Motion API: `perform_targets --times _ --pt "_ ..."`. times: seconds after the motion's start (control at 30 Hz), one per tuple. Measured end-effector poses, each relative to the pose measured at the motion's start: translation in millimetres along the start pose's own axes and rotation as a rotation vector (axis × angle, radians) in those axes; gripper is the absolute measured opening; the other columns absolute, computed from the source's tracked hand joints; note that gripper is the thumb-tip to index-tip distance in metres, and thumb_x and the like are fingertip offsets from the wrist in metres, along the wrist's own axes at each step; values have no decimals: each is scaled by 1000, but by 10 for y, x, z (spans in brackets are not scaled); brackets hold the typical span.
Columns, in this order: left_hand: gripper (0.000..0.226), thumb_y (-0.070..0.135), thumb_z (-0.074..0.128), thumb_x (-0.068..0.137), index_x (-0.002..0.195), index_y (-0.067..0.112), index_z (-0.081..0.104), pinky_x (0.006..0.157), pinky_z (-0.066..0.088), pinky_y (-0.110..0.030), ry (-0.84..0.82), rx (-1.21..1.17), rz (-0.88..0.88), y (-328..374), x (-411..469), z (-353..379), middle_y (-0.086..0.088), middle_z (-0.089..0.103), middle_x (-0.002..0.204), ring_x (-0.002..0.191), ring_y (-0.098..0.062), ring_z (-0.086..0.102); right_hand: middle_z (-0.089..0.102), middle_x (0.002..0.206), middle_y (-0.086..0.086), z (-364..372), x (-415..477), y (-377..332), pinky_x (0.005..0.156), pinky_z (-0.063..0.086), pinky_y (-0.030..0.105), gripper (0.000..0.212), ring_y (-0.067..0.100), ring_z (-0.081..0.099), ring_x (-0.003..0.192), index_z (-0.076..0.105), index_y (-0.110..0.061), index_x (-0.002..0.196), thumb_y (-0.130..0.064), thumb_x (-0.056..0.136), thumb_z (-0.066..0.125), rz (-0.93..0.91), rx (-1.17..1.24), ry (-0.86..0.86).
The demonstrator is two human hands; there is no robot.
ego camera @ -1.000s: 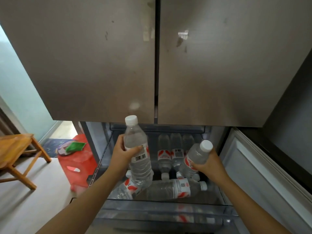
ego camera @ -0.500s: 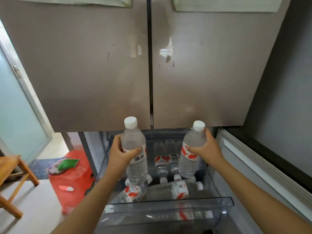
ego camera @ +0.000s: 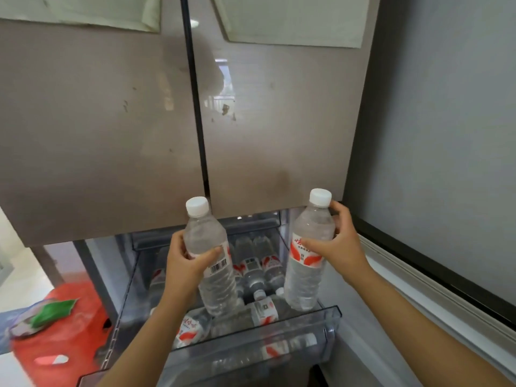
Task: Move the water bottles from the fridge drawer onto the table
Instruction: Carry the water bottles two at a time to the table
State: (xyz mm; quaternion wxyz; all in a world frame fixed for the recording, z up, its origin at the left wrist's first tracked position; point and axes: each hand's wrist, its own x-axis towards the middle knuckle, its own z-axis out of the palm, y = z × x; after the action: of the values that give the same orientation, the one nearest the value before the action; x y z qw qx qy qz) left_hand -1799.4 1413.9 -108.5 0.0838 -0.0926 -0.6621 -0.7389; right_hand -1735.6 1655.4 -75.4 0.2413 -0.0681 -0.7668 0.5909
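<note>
Head view, looking down into an open fridge drawer (ego camera: pixel 279 328) below two closed fridge doors (ego camera: pixel 111 135). Gripped one water bottle in each hand: left hand (ego camera: pixel 184 263) wrapped round the middle of the left bottle (ego camera: pixel 206 236), right hand (ego camera: pixel 337 247) wrapped round the shoulder of the right bottle (ego camera: pixel 310 272). Held both upright, white caps up, raised above the drawer with bases over it.

Since a second ago: brought the right bottle from a slant among the others to upright, level with the left one; lifted both higher.

Left several remaining bottles (ego camera: pixel 254 269) lying in the drawer, some side by side at the back, two across the front. Showed no table, only a red stool (ego camera: pixel 64 331) at lower left.

Judged: two bottles freed from the drawer, the carry to the table not yet made, further trips probably needed for the rest.
</note>
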Motion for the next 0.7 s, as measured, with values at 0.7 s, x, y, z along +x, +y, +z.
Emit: perform_targets --times 0.7 --pt "38 -6 70 72 93 19 52 63 46 -26 757 224 -95 531 -2787 -586 3 61 89 77 -12 60 44 118 -6 147 -890 -173 89 47 33 76 13 51 104 33 -32 119 -2 67 78 -75 227 -555"
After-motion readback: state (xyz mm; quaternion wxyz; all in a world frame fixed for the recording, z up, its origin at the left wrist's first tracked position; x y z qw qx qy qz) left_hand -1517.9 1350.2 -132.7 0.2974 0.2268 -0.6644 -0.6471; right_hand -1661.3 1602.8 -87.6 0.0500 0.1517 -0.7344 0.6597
